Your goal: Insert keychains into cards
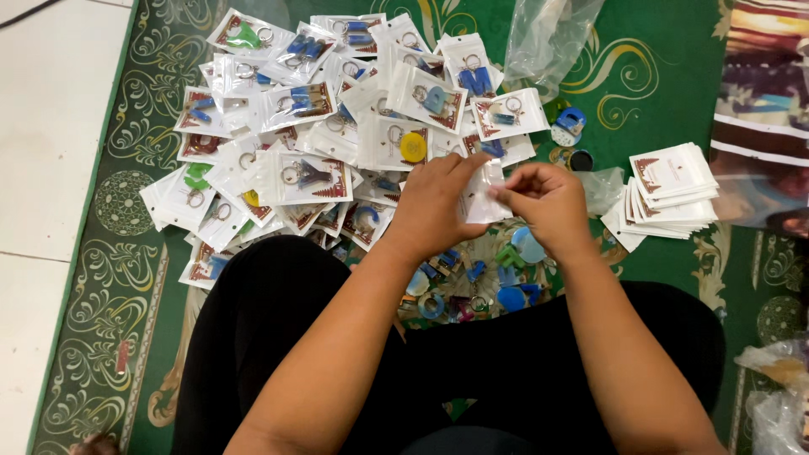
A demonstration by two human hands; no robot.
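My left hand (434, 206) and my right hand (548, 206) meet over a small clear packet (483, 202), and both pinch it along its top edge. What is inside the packet is hidden by my fingers. Just below my hands lie several loose keychains (497, 282) in blue, green and teal on the green carpet. Beyond my hands spreads a big heap of filled packets (337, 126), each with a keychain and a printed card.
A stack of empty printed packets (670, 194) sits to the right. A clear plastic bag (548, 38) lies at the top. White floor tiles (50, 126) border the green patterned carpet (666, 67) on the left. My black-clad knees (278, 337) fill the foreground.
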